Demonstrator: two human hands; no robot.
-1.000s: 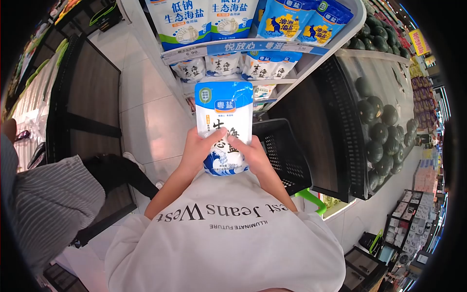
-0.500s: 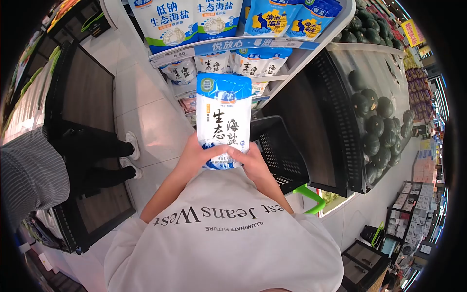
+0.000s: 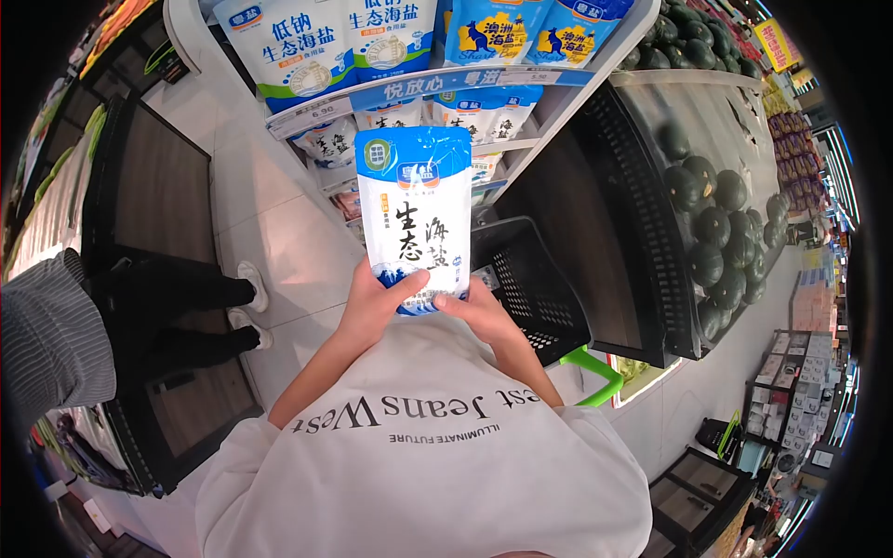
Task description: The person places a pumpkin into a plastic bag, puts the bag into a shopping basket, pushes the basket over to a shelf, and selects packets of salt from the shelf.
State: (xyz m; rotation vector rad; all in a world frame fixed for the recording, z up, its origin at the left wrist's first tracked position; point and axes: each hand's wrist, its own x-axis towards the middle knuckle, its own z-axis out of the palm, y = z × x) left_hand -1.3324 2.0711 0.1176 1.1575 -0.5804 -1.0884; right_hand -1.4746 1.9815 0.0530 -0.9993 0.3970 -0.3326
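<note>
Between both hands I hold a white and blue bag of sea salt, its printed front turned up toward me. My left hand grips the lower left corner, with the thumb lying across the front. At the lower right edge my right hand is closed on the same bag, thumb near the bottom. The fingers behind the bag are hidden. Just beyond its top edge, similar salt bags stand on a shelf.
A display shelf with several salt bags is in front. Right of me are a black shopping basket with a green handle and a stand of dark green squashes. A person in black trousers stands at left.
The salt bag and both hands have shifted slightly left in view. My left thumb sits a little higher and apart from the right thumb. The grip stays two-handed.
</note>
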